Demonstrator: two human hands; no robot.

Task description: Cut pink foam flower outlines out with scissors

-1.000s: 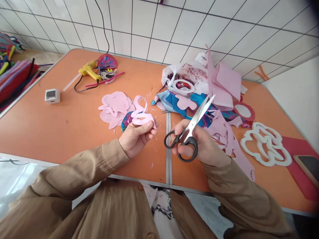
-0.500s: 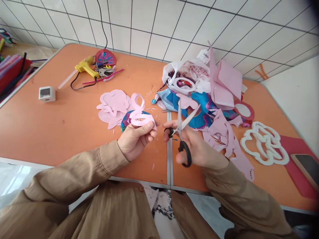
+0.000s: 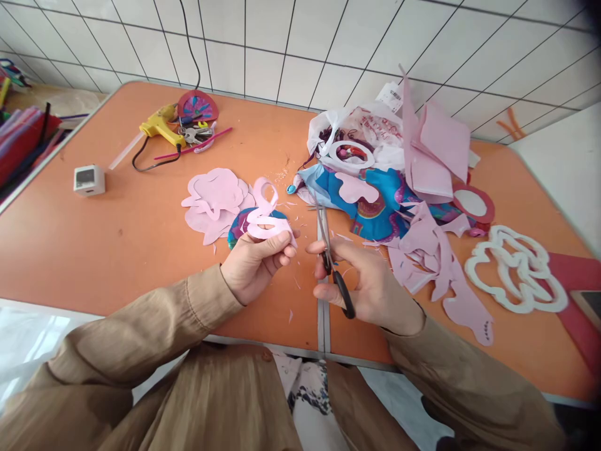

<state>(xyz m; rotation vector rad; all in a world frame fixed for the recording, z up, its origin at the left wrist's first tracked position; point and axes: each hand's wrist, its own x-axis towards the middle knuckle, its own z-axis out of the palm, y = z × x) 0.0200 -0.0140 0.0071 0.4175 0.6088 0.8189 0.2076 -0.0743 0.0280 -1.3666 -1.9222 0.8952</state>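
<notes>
My left hand (image 3: 258, 263) pinches a pink cut-out loop (image 3: 265, 195), a curling strip of felt or foam sheet, between thumb and fingers. Opposite it, my right hand (image 3: 366, 282) grips black-handled scissors (image 3: 344, 294) with the fingers in the handles. Their blades are nearly closed and point away from me, a little to the right of the pink piece and apart from it. Behind my left hand lies a round blue and purple patterned piece (image 3: 238, 225), partly covered. Next to it is a stack of pink cloud-like cut-outs (image 3: 216, 197).
A yellow glue gun (image 3: 163, 126) lies at the back left, near a small white cube (image 3: 89, 180). Pink scraps (image 3: 422, 250), patterned blue fabric (image 3: 375, 210), a plastic bag (image 3: 375, 134) and folded pink sheets (image 3: 439, 150) crowd the right. White cloud outlines (image 3: 516, 269) lie further right.
The scissors' blades have closed from wide apart to nearly together, and my right thumb and fingers have drawn closer. My left hand has barely moved. The view has shifted slightly.
</notes>
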